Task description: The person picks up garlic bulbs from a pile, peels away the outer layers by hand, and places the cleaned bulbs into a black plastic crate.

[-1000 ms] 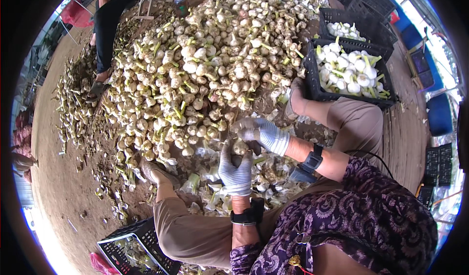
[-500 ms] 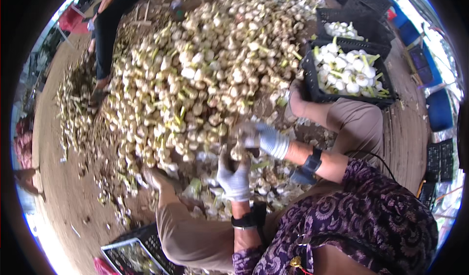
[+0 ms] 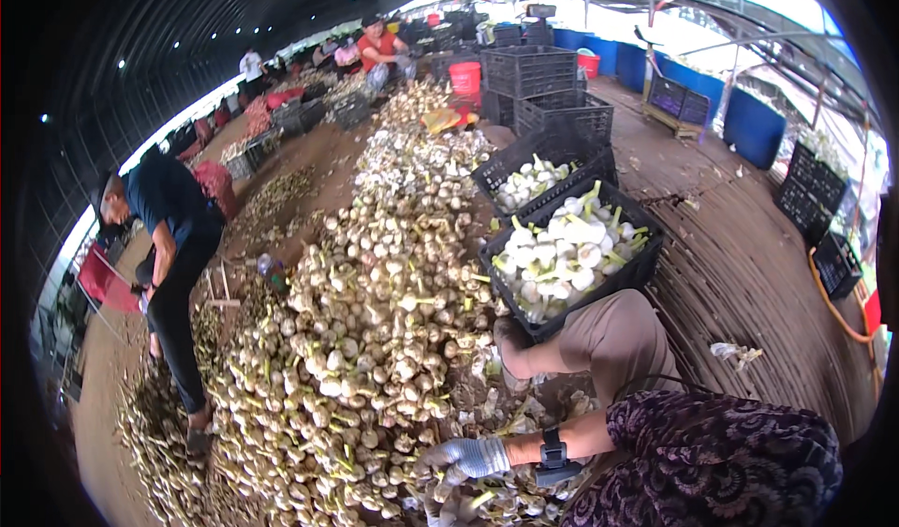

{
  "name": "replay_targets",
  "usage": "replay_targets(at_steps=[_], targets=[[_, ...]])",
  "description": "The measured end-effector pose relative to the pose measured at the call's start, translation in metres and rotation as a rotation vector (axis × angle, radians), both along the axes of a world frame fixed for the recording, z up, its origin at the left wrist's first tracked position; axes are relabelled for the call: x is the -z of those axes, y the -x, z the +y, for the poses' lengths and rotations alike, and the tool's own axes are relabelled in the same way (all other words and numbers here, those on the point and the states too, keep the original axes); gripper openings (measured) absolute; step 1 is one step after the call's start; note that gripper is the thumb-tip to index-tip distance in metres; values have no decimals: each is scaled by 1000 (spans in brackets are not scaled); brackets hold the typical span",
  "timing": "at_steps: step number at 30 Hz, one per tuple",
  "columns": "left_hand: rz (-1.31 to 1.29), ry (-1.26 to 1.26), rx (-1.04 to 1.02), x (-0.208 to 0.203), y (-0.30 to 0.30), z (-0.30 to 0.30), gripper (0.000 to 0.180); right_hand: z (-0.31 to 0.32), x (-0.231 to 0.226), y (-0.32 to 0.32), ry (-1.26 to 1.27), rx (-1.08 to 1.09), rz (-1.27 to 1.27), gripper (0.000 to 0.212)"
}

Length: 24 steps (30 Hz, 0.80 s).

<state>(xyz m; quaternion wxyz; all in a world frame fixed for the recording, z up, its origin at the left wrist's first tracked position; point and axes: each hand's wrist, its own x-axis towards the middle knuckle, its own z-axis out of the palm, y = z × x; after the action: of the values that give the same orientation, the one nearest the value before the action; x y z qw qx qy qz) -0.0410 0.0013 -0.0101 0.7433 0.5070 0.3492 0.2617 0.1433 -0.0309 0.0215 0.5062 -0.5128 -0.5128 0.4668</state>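
A big heap of garlic bulbs [image 3: 375, 311] with green stems stretches away in front of me. My right hand [image 3: 464, 457], in a grey-white glove with a black watch on the wrist, rests at the heap's near edge with its fingers curled over bulbs; a grip is not discernible. My left hand [image 3: 451, 511] shows only as a sliver of glove at the lower edge, just below the right hand, beside a green stem. My bent knee [image 3: 609, 340] in tan trousers is to the right of the heap.
A black crate [image 3: 648, 244] of trimmed white garlic stands by my knee, another [image 3: 510, 157] behind it. A person in dark blue [image 3: 169, 237] bends over the heap's left side. Stacked black crates [image 3: 543, 77], a red bucket [image 3: 465, 77] and blue barrels [image 3: 749, 124] stand farther off.
The view has tilted up toward the far end of the shed. Both hands have dropped to the lower edge, and the left one is nearly out of view.
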Motion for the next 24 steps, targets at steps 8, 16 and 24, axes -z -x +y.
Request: replay_targets(at_steps=[8, 16, 24], targets=[[-63, 268, -129, -26, -8, 6, 47, 2, -17, 1, 19, 45, -89, 56], [159, -531, -87, -1, -6, 10, 55, 0, 18, 1, 314, 40, 210, 41], [16, 46, 220, -21, 7, -1, 56, -12, -23, -1, -74, -84, -350, 42]])
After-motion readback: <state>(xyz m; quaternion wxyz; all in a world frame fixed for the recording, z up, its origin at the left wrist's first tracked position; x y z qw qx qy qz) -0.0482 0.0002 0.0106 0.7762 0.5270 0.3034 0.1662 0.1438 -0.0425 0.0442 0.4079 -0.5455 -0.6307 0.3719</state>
